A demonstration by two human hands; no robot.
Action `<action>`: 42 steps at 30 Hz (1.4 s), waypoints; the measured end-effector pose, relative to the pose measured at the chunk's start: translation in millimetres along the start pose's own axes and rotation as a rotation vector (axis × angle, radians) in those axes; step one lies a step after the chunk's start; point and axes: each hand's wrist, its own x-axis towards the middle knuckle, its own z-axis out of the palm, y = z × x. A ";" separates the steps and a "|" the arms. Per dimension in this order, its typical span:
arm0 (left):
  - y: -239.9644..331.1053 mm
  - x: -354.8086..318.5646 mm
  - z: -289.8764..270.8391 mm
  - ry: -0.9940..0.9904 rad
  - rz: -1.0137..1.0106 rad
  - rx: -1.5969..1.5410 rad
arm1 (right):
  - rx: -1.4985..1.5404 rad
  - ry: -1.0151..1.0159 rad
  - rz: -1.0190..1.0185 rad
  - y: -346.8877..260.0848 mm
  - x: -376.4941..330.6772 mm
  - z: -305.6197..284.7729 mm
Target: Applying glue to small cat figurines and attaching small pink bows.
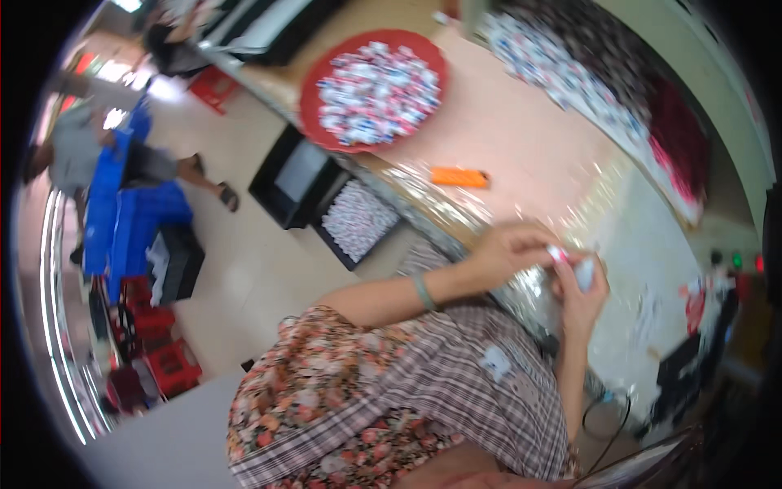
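Above the near edge of the worktable, my left hand [511, 251] and my right hand [582, 297] meet with fingertips close together. Between them is a small pink-and-white piece [557, 253], pinched from both sides; its exact kind is too small to make out. Something pale blue [584, 275] shows at the fingers of my right hand, perhaps a covering on a finger. A light green bangle [423, 292] circles my left wrist. Farther left on the table lies an orange tool with a flat handle [460, 177], touched by neither hand.
A red basin [308, 104] heaped with small white, pink and blue pieces stands at the table's far left. More pieces [529, 61] and dark piles line the back. Below are black trays [265, 191]. Blue crates [106, 220], red stools [173, 367] and a walking person [77, 151] are at left.
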 end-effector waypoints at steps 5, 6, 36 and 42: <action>-2.8 -12.2 0.9 0.004 0.143 0.115 | 0.025 -0.021 -0.055 6.8 -10.2 3.5; -2.1 -10.9 0.5 -0.001 0.155 0.116 | 0.034 -0.015 -0.038 4.3 -9.6 4.0; 51.1 193.9 -69.6 0.158 0.634 1.696 | -0.049 0.019 -0.137 6.8 17.2 -35.2; 42.7 200.9 -67.9 0.120 0.757 1.724 | -0.182 -0.011 -0.299 14.5 22.2 -35.2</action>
